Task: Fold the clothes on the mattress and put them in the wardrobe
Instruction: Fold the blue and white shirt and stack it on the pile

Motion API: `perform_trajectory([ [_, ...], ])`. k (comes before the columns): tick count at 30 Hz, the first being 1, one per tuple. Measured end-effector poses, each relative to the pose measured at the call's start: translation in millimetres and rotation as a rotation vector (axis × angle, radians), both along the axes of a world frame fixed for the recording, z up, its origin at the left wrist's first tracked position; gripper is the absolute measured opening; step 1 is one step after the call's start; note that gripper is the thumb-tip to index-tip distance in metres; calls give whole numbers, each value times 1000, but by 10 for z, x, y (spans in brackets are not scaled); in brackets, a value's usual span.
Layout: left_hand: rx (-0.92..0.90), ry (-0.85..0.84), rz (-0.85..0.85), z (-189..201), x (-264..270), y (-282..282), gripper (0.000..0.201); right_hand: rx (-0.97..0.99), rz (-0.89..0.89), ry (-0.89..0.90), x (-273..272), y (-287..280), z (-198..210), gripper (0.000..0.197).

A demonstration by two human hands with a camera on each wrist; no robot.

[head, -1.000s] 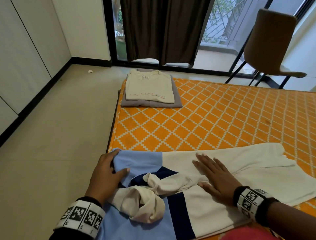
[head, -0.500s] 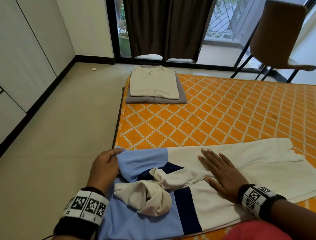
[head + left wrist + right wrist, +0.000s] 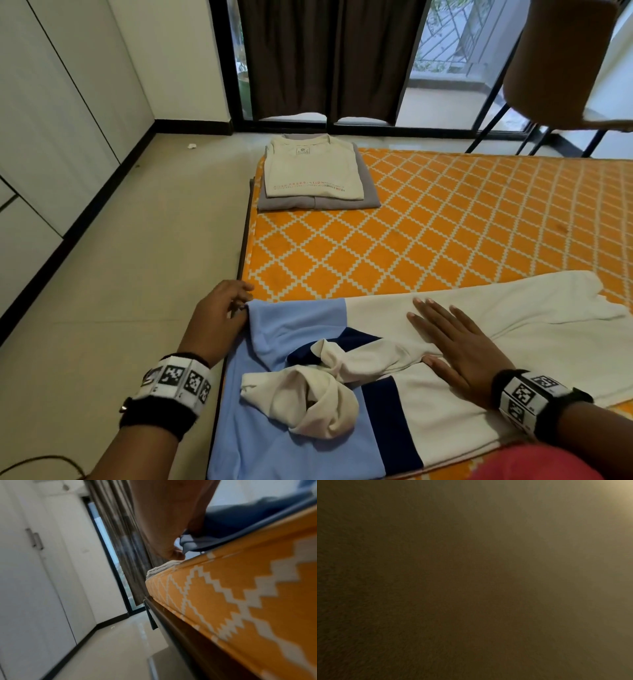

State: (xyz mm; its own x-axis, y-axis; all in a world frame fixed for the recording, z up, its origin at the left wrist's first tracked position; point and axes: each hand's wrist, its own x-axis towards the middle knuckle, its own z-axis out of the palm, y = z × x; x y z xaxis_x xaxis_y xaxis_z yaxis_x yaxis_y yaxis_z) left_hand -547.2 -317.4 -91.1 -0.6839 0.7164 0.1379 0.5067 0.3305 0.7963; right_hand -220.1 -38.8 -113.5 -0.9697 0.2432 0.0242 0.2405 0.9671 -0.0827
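Note:
A light-blue, navy and white shirt (image 3: pixel 455 425) lies across the near end of the orange mattress (image 3: pixel 428 240), one white sleeve (image 3: pixel 308 397) bunched on top. My left hand (image 3: pixel 236 308) pinches the light-blue corner at the mattress's left edge; the left wrist view shows that hand (image 3: pixel 178 553) gripping the blue cloth (image 3: pixel 223 523). My right hand (image 3: pixel 452 339) lies flat, fingers straight, pressing the white part. The right wrist view is dark. Two folded shirts (image 3: pixel 313 171) are stacked at the far left corner.
White wardrobe doors (image 3: pixel 51 120) line the left wall, with handles (image 3: pixel 36 539) seen from the left wrist. Bare tiled floor (image 3: pixel 137 257) runs between wardrobe and mattress. A brown chair (image 3: pixel 565 61) stands at the back right, dark curtains (image 3: pixel 325 54) behind.
My left hand has drawn the blue corner outward to the left edge, spreading the fold. The right hand stays flat on the white part. The head view has tilted up slightly.

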Motion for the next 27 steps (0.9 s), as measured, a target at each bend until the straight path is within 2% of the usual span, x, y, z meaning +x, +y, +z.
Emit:
perform_trajectory([
  [3, 203, -398, 46, 106, 50, 27, 23, -12, 1, 3, -1, 2, 4, 65],
  [6, 280, -506, 91, 189, 87, 54, 17, -10, -1, 7, 0, 3, 10, 65],
  [8, 290, -565, 48, 219, 95, 56, 13, -4, 1, 6, -5, -4, 1, 65],
  [10, 213, -500, 6, 220, 72, 31, 23, -12, -3, 9, 2, 1, -2, 65],
  [16, -44, -49, 107, 146, -85, -100, 38, -26, -2, 13, 4, -12, 9, 64],
  [18, -141, 42, 115, 131, -100, -103, 41, -24, -6, 13, 0, -5, 17, 65],
  [19, -173, 69, 176, 122, -117, -115, 43, -21, -6, 10, -2, -6, 20, 64],
  [21, -181, 116, 422, 131, -181, -158, 45, -21, -4, 5, 0, -9, 19, 64],
  [22, -151, 134, 527, 164, -187, -175, 45, -24, -3, 4, -1, -7, 18, 64],
  [23, -80, 148, 560, 209, -155, -169, 45, -26, -2, 4, 1, -4, 17, 64],
  [24, 7, 159, 509, 268, -82, -129, 45, -28, -3, 6, -1, -2, 14, 64],
  [25, 76, 148, 389, 343, 27, -58, 45, -29, -5, 7, -4, -4, 12, 64],
  [27, 124, 79, 68, 435, 321, 128, 40, -30, -8, 3, -4, -9, 19, 64],
])
